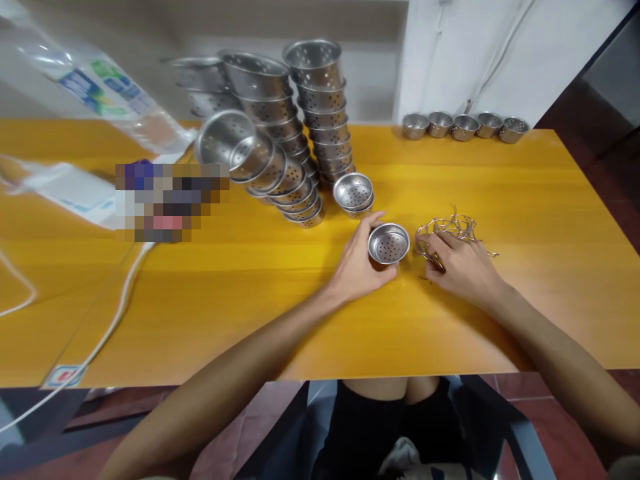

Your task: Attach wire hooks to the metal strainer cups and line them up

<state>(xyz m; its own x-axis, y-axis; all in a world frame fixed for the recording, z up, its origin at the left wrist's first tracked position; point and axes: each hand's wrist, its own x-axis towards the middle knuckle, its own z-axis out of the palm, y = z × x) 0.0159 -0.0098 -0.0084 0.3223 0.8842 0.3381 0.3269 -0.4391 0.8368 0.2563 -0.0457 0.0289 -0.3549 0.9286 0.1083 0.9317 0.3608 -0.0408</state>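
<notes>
A small perforated metal cup [389, 244] is gripped in my left hand [361, 261], thumb on its near side and fingers around the far side. Its round mouth faces up, showing the holes in its bottom. To the right, my right hand [463, 265] reaches into a tangled heap of bent metal wires [457, 228], its fingers curled and closed on some wire; the fingertips are partly hidden. Just beyond my left hand, a short stack of similar cups [353, 193] stands on the table.
Tall, leaning stacks of perforated cups [323, 113] rise behind my left hand, one tilted stack [280, 173] nearer. Several single cups [465, 127] line the back edge of the yellow table [225, 320]. A plastic bottle [115, 87] and a white cable [120, 307] are at left.
</notes>
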